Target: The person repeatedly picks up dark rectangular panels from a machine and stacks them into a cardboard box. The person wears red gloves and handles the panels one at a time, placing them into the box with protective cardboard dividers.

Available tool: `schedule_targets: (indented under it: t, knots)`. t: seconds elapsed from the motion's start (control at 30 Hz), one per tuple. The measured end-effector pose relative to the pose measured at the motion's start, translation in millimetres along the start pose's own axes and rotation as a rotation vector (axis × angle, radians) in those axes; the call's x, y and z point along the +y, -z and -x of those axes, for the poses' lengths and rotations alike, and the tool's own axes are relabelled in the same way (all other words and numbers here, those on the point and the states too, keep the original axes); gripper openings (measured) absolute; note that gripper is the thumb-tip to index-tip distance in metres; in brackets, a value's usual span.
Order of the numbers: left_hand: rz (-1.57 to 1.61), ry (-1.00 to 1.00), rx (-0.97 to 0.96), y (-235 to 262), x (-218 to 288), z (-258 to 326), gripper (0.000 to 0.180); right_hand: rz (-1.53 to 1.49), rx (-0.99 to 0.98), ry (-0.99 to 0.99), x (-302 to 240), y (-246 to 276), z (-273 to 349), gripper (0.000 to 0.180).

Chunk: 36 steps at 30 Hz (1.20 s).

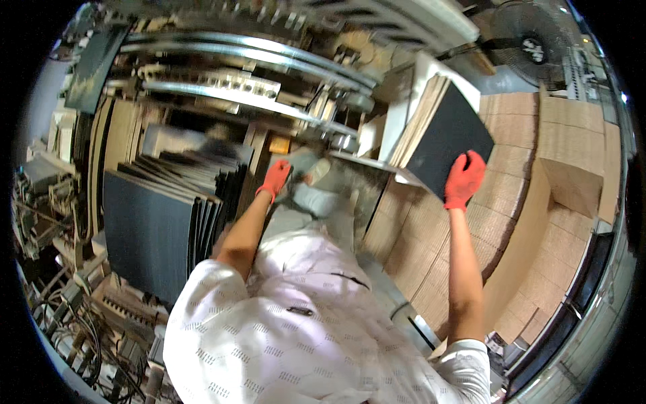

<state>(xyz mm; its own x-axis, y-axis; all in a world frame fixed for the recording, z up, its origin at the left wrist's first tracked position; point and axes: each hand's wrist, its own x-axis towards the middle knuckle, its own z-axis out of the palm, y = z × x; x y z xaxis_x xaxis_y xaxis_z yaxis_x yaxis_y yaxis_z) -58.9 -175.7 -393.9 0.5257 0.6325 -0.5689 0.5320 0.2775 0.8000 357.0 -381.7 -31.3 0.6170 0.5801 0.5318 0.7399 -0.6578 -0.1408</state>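
Both my hands wear red gloves. My right hand (465,180) is at the near right edge of a black board (449,135), its fingers curled against that edge. The board is the face of a stack of boards (418,121) with light brown edges, tilted on a white support at the right. My left hand (274,179) hangs in front of my body with its fingers curled in, and nothing shows in it. To its left stands a large stack of black-faced boards (149,229), several of them fanned unevenly along the top.
A machine with long metal rails (249,50) spans the far side. Flattened cardboard (417,242) covers the right side, near an open cardboard box (572,188). A black fan (531,48) stands at the far right. Cables and machine parts (87,343) fill the lower left.
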Motion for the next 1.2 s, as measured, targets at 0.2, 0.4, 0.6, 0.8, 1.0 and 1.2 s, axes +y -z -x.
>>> schedule_targets:
  t: [0.2, 0.4, 0.6, 0.8, 1.0, 1.2]
  knots:
    - [0.005, -0.147, -0.026, 7, 39, -1, 0.041, 0.002, 0.043, -0.034, 2, -3, -6, 0.03]
    - [0.005, -0.219, -0.101, -1, 116, 40, 0.034, 0.002, 0.055, -0.085, 0, 2, 1, 0.031]
    - [0.042, -0.312, -0.276, -9, 217, 120, 0.034, 0.001, 0.093, -0.084, 5, 2, 6, 0.031]
    - [0.234, -0.685, -0.686, 1, 410, 282, 0.044, -0.072, 0.096, -0.046, 0, 10, -3, 0.032]
    - [0.629, -1.318, -1.179, -49, 516, 389, 0.052, -0.193, 0.05, 0.057, -8, 14, 0, 0.033]
    - [0.552, -1.213, -0.986, -112, 534, 427, 0.072, -0.311, 0.004, 0.093, -2, 26, -1, 0.034]
